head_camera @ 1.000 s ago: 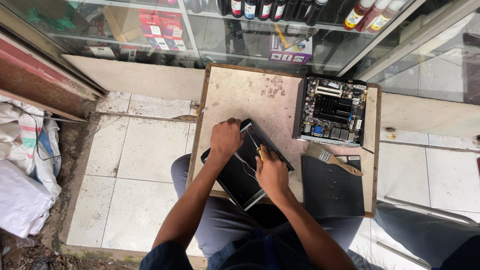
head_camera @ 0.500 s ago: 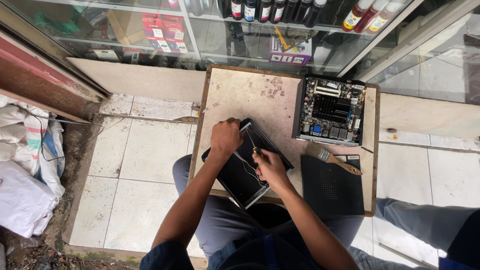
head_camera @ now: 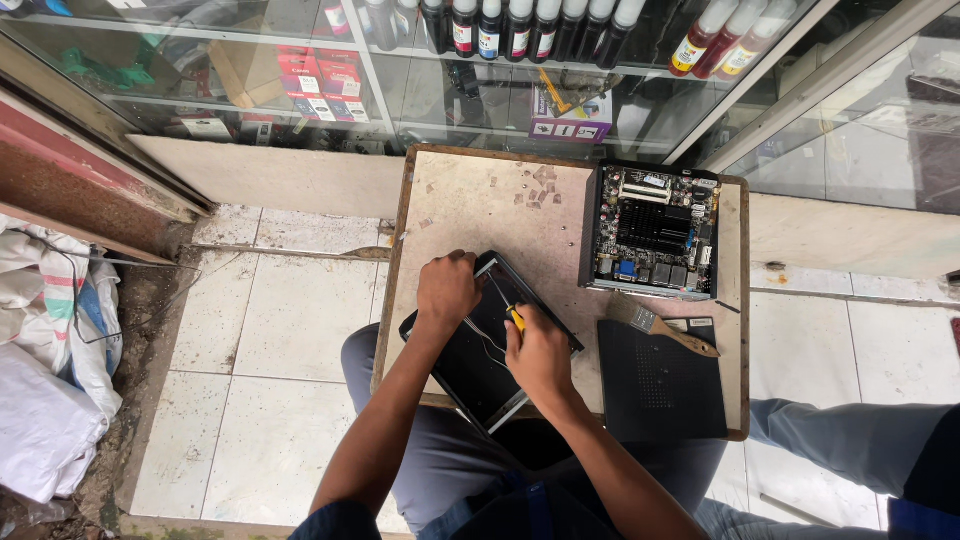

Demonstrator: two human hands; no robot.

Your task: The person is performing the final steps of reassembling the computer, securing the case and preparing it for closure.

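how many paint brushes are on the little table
1: a wooden-handled brush lying on the table, between the open circuit board and the black perforated cover. None seems hidden.

Person's left hand and right hand: both bare, no gloves, rings or watch visible. Forearms bare up to the elbows, short dark navy sleeve edge on the left arm below the small table. Grey trousers over both knees at the table's near edge. Dark top with a blue strip down the chest, partly cut off by the frame
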